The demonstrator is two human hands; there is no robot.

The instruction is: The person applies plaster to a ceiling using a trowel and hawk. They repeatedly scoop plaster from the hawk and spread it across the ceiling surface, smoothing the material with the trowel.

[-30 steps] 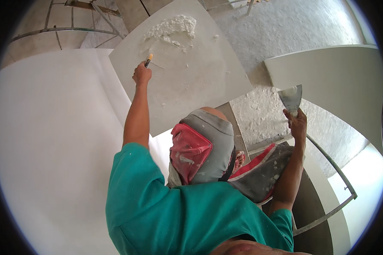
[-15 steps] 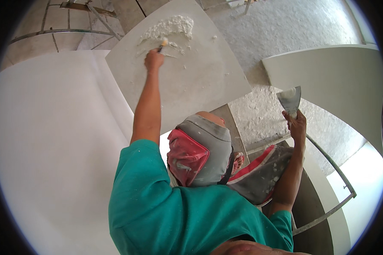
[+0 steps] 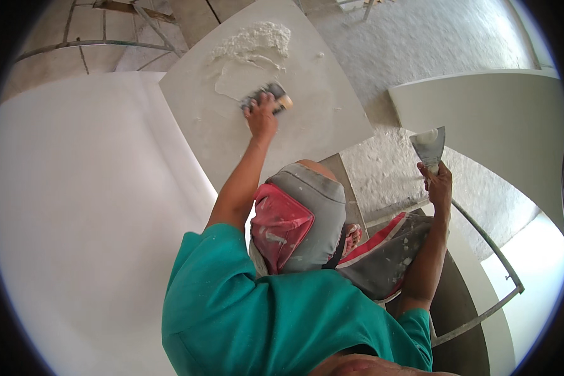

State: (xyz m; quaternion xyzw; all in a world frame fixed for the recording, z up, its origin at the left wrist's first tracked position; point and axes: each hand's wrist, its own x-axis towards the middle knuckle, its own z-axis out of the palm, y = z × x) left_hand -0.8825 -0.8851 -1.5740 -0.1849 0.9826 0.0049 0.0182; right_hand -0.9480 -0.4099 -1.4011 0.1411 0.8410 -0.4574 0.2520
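My left hand [image 3: 262,119] grips a blurred spatula [image 3: 268,100], dark with a pale orange end, low over a square grey board [image 3: 319,125]. A lumpy pile of white paste [image 3: 257,41] lies on the board's far part, with thin smears nearer the tool. My right hand [image 3: 437,182] holds up a metal putty knife [image 3: 428,149] by its handle, off to the right of the board, with a lump of white paste on the blade.
A white curved surface [image 3: 88,188] fills the left. At the right are a grey-green panel [image 3: 482,103] and a metal rail [image 3: 495,250] over a rough, splattered floor [image 3: 376,169]. Metal frames [image 3: 119,42] stand at the back left. My knee [image 3: 297,213] is beside the board's near edge.
My left hand and its tool have swept rightward, up toward the pile and then down to the board's middle, and the smears differ. My right hand stays in about the same place.
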